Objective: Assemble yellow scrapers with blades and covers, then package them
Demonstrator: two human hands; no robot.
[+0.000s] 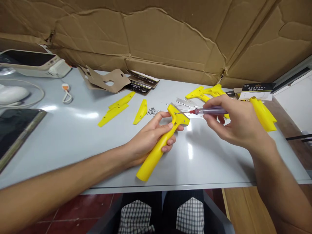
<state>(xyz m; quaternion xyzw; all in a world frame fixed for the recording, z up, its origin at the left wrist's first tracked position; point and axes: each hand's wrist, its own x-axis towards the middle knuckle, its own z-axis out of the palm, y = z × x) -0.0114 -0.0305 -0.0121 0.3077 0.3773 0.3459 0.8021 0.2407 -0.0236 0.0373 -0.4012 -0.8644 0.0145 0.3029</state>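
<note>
My left hand [158, 133] is wrapped round a yellow scraper [156, 152], its handle slanting down toward the table's front edge. Between the fingers of my right hand [231, 120] is a screwdriver [211, 110] with a clear purple handle and a red collar. Its thin shaft reaches the left screw hole in the scraper's head; whether the tip sits in a screw I cannot tell. Behind the scraper lie a small pile of screws [153, 111] and metal blades [187, 103]. Yellow blade covers [113, 112] and one more yellow cover [140, 112] lie to the left.
More yellow scraper parts [203, 92] and yellow handles [262, 113] lie at the right. Cardboard packaging [107, 79] rests at the back, before a tall cardboard wall [170, 35]. On the left are a handheld device [29, 61], a white cable [43, 94] and a dark tablet-like panel [17, 130].
</note>
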